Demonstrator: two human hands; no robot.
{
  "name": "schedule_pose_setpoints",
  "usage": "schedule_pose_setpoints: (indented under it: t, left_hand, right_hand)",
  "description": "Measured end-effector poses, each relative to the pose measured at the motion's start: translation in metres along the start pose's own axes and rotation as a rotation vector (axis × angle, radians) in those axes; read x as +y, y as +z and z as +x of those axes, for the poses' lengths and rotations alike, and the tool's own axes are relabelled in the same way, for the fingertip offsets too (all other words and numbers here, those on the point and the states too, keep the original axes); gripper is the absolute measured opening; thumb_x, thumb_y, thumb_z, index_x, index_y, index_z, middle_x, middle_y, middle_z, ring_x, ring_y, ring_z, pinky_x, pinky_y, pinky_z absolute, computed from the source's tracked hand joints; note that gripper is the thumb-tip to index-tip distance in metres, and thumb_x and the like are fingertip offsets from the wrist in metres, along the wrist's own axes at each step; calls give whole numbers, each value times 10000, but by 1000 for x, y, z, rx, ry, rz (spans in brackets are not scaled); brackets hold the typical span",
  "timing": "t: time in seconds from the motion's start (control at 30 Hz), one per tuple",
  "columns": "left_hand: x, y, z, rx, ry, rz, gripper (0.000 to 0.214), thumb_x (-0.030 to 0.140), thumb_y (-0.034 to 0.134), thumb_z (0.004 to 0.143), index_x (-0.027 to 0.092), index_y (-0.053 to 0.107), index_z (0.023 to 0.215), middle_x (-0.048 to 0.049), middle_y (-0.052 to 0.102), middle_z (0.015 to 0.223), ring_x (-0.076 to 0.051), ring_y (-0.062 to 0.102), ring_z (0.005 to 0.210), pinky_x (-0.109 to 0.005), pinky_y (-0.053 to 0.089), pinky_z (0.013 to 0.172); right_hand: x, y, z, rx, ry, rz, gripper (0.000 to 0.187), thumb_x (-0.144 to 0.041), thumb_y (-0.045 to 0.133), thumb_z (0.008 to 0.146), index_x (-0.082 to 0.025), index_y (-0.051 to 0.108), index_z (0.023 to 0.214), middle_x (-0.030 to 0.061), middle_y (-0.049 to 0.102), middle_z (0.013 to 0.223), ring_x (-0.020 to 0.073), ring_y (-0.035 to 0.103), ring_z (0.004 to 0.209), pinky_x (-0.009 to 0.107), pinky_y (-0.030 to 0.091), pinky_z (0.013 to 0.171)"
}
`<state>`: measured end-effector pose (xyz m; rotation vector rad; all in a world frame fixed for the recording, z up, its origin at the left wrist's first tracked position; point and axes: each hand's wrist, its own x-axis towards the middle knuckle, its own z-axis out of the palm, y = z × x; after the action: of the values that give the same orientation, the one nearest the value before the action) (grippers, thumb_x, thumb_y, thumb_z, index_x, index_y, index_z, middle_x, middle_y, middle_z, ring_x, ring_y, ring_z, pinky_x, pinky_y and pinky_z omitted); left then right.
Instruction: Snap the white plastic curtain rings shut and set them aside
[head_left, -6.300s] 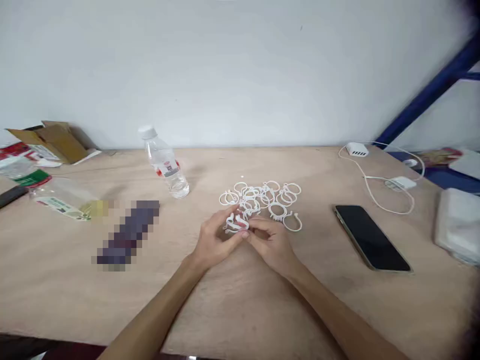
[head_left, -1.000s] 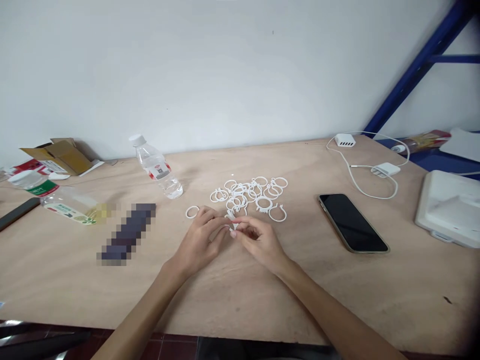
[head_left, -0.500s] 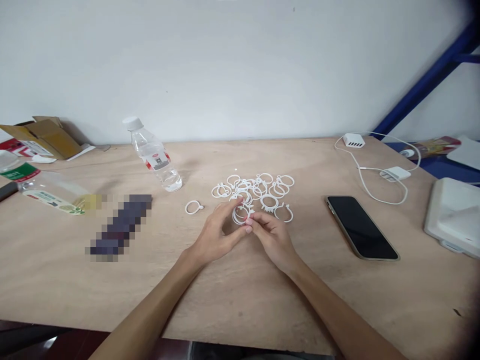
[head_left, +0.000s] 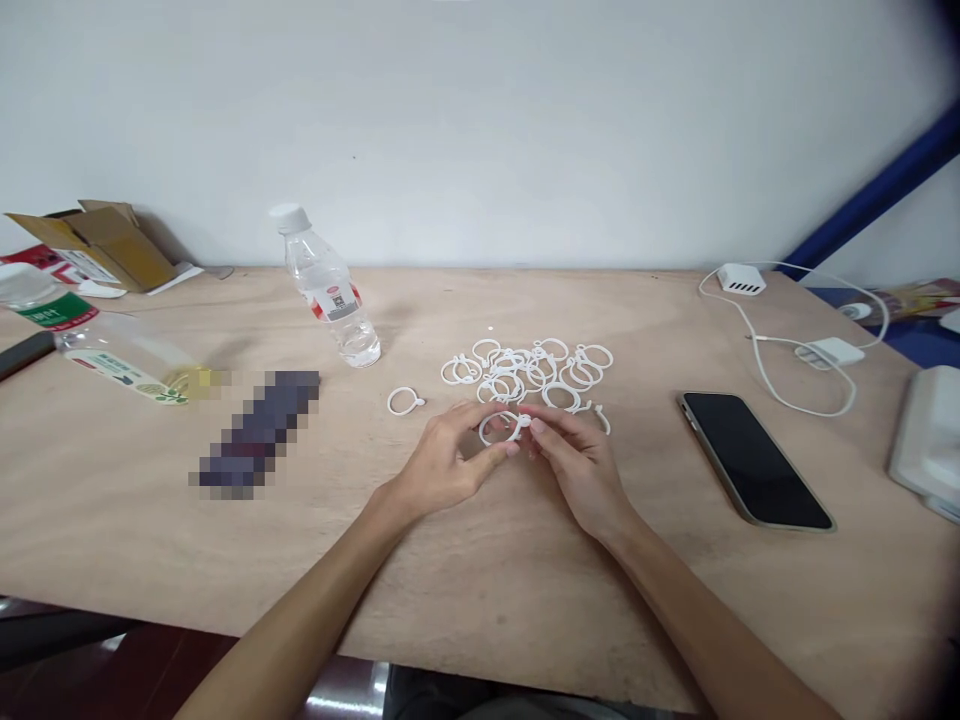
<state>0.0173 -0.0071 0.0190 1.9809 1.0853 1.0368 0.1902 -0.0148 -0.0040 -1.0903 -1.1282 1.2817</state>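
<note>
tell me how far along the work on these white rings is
Early on, by the look of it. Done: one white plastic ring lies alone, left of the rest. In hand: a second ring, held between the left hand and the right hand, the right pinching near its clasp. Left: the loose pile of rings beyond the hands, clearly most of the lot.

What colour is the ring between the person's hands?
The ring is white; it shows best in the head view.

Plywood tabletop (head_left: 135, 520) with white plastic rings (head_left: 525, 365), a water bottle (head_left: 330, 300), a black smartphone (head_left: 754, 460).
</note>
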Motion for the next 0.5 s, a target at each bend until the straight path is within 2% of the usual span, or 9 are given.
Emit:
schedule_pose_setpoints:
  t: [0.13,0.33,0.5]
  left_hand:
    - [4,-1,1,-26,-35,-5,318,322,670,808,162,647,1081,-75,707,970,-206,643,864,-354,507,830]
    - [8,-4,2,-84,-24,-23,266,353,617,844,173,654,1037,-48,677,869,-184,605,801,-319,486,771]
    - [11,-5,3,-130,-17,-35,193,336,590,858,172,657,933,-25,637,788,-160,577,745,-283,461,706]
  right_hand:
    - [1,-2,-1,-45,2,3,261,-443,673,786,-255,759,945,47,715,879,180,581,767,322,461,674]
    - [-1,-3,0,-69,18,31,291,-473,662,790,-246,770,936,57,729,847,196,596,775,337,468,677]
    - [-5,-1,-2,-28,-10,-1,189,-417,716,755,-275,777,864,31,749,863,204,646,814,363,501,772]
